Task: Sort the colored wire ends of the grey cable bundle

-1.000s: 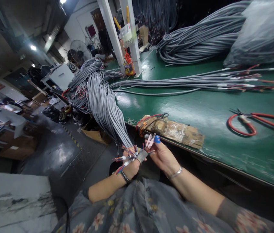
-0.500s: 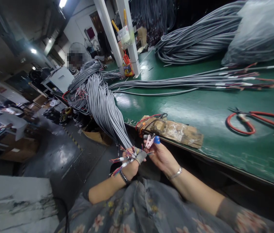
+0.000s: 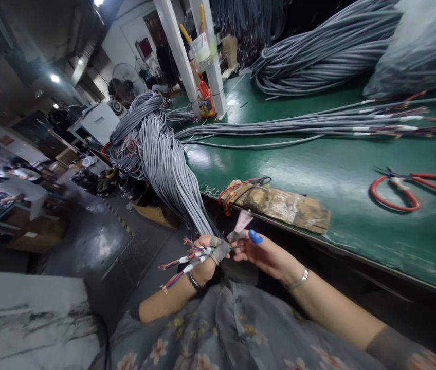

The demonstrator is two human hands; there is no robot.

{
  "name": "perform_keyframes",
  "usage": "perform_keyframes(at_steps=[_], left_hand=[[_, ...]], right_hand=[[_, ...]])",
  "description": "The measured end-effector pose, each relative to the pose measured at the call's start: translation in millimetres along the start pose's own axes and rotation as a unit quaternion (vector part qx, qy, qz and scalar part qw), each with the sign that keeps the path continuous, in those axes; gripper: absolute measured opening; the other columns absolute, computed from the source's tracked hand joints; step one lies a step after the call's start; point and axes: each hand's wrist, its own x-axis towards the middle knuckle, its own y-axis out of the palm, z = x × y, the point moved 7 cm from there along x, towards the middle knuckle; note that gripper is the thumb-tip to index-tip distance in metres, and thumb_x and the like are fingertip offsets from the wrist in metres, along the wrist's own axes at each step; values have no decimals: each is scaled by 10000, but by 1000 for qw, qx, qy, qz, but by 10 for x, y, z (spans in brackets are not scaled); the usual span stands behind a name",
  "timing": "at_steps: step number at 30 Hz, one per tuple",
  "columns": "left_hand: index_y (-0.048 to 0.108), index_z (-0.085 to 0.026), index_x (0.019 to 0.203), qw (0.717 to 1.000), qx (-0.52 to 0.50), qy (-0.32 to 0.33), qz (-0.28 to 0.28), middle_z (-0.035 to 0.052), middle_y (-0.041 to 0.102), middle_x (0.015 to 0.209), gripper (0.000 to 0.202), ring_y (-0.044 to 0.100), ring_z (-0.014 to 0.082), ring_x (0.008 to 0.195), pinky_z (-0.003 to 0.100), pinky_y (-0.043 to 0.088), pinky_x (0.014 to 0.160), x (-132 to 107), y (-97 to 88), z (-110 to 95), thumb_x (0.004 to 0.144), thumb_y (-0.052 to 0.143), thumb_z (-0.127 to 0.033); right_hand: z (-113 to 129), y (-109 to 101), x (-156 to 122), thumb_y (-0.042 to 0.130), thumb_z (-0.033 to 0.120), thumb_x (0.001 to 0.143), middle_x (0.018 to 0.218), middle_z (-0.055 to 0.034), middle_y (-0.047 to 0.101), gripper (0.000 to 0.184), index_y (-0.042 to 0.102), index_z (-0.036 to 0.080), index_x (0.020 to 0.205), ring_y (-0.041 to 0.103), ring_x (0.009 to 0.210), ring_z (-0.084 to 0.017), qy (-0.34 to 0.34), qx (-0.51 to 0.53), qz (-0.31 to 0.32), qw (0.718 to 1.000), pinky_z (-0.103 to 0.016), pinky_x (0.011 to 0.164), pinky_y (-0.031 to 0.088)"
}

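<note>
Head view: left hand (image 3: 214, 255) clamps grey multicore cables (image 3: 198, 205), probably springy; I'd grip sheaths (image 3: 204, 222); right hand (image 3: 267, 255) pinches pink clip (image 3: 243, 220).

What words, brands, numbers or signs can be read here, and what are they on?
None can be read.
Yellow packet by the white post: lettering, too blurred.
Clear plastic container on that post: markings, too small.
Cardboard box, far left: white label, too small.
Reddish wall panel, far left: too small.
</note>
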Motion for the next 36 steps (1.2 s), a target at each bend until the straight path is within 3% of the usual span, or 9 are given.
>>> perform_keyframes(at_steps=[5,8,12,16,20,24,27,31,36], left_hand=[[633,-193,558,995,52,77,29,53,642,596,413,584,186,649,315,443,673,28,29,-175,786,574,-532],[589,-184,531,987,64,121,83,39,602,541,391,545,160,568,294,423,616,80,99,-163,784,559,-480],[444,-193,452,963,127,194,139,-14,449,431,341,409,116,459,280,367,559,101,148,-80,665,604,-405],[412,-196,441,970,117,159,139,-22,423,428,335,392,110,455,276,372,554,98,96,0,636,627,-363],[577,-180,572,991,35,77,104,27,606,583,288,557,150,576,275,451,612,76,28,-6,759,589,-400],[616,-174,642,997,-5,46,57,43,652,662,360,607,167,665,287,484,683,58,24,-53,806,565,-490],[622,-169,639,997,-11,35,61,41,651,652,375,601,163,658,276,480,662,73,72,-45,785,593,-513],[594,-173,574,990,29,83,111,24,607,593,371,554,144,605,270,449,627,108,106,-12,787,598,-476],[446,-190,413,979,51,129,148,-19,424,427,455,400,107,462,281,405,559,110,57,30,704,674,-455]], right_hand=[[95,37,-45,833,439,593,657,-13,665,331,690,175,736,586,598,-137,-38,-146,-44,988,-273,603,468],[117,97,-53,809,459,605,627,2,648,324,654,184,679,570,599,-143,-76,-220,-72,970,-290,628,477],[106,160,-80,735,503,667,652,-9,634,315,652,199,660,565,625,-161,-140,-338,-87,927,-308,644,483],[116,210,-145,672,468,742,742,-39,660,247,693,223,721,597,713,-192,-193,-409,-60,890,-332,712,490],[93,41,-241,662,509,745,886,-55,687,304,676,240,887,623,821,-213,-195,-334,-132,913,-352,770,498],[-95,-27,-231,719,592,648,710,-16,634,426,632,223,843,559,612,-160,-129,-230,-160,951,-295,577,478],[-107,48,-192,766,595,581,655,6,605,448,600,219,761,521,573,-139,-123,-197,-160,959,-274,550,450],[-42,94,-158,761,587,587,615,9,595,428,583,210,684,491,547,-131,-116,-199,-178,957,-277,548,426],[-5,181,-81,799,549,537,610,10,597,411,617,193,630,498,577,-134,-106,-241,-141,954,-285,581,425]])
